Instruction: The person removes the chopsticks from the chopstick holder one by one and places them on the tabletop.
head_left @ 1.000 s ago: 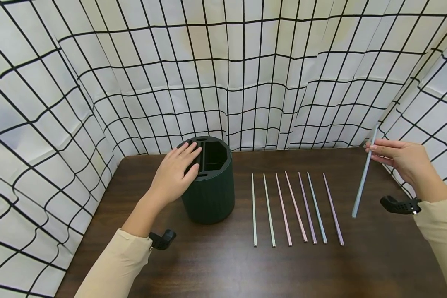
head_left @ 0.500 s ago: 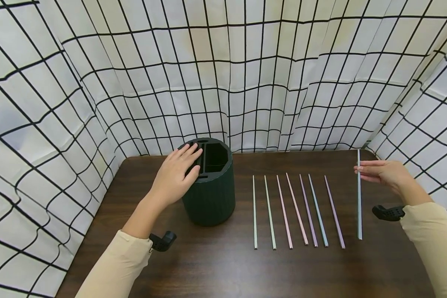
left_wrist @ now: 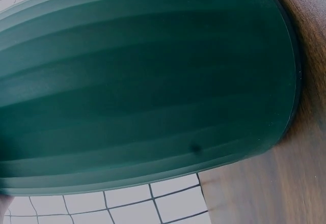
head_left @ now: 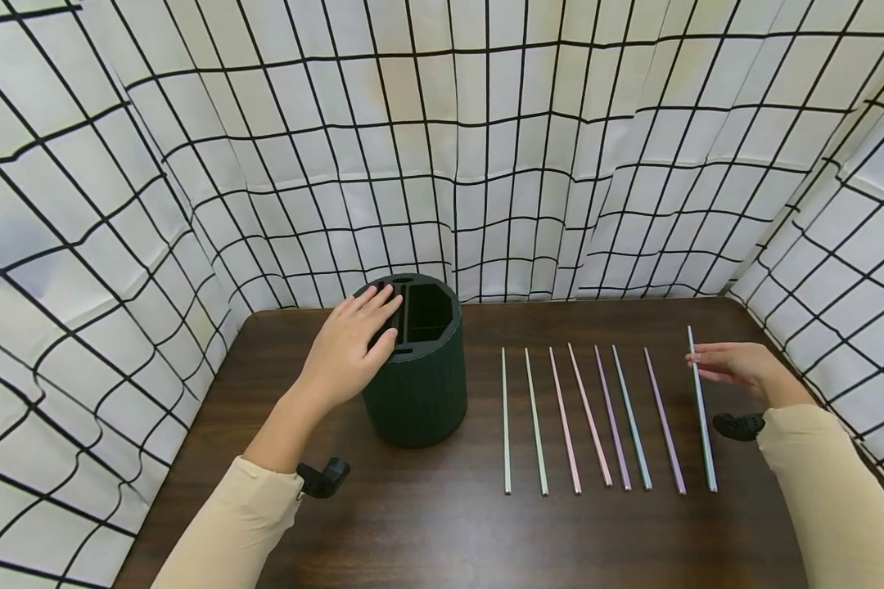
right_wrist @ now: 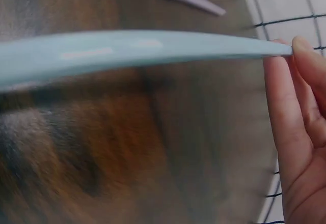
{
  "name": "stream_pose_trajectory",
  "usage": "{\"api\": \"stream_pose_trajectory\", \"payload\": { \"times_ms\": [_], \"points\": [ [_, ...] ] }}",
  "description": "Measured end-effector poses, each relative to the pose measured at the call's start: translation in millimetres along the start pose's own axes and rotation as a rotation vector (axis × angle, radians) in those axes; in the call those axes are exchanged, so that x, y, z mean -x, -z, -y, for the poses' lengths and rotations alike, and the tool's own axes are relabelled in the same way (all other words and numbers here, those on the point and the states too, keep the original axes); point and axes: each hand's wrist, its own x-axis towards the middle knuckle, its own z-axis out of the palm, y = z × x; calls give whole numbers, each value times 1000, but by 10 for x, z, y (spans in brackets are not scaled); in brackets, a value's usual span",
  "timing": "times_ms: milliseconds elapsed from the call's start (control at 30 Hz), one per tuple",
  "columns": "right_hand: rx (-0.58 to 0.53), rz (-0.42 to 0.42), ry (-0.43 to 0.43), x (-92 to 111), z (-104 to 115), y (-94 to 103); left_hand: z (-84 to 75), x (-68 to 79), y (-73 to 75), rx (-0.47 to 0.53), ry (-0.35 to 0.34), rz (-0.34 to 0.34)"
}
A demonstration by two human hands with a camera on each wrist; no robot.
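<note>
My right hand [head_left: 740,372] pinches a light blue chopstick [head_left: 702,417] near its thin far end, between thumb and fingers. In the right wrist view that chopstick [right_wrist: 127,51] stretches away from the fingertips, close over the table. Left of it lies a purple chopstick [head_left: 665,421]. My left hand [head_left: 348,348] rests with extended fingers on the top left of a dark green ribbed utensil holder [head_left: 416,401], covering part of its divided opening. The holder's ribbed wall [left_wrist: 142,81] fills most of the left wrist view.
Several chopsticks lie side by side on the brown table [head_left: 442,532]: pale green [head_left: 536,425], pink [head_left: 564,421], purple [head_left: 612,417] and another blue chopstick [head_left: 632,417]. White cloth with a black grid [head_left: 516,164] encloses the back and sides.
My right hand has moved left and lower with the blue chopstick, which has swung round to lie nearly in line with the row. The left hand stays on the holder.
</note>
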Motion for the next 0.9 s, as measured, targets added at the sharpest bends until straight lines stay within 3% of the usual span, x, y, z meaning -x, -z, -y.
{"api": "stream_pose_trajectory", "payload": {
  "times_ms": [500,900],
  "points": [
    [17,-34,-44,-55,-285,-77,6,9,-3,2,-2,5],
    [52,-233,-35,-42,-224,-261,11,8,14,9,-12,-8]
  ]
}}
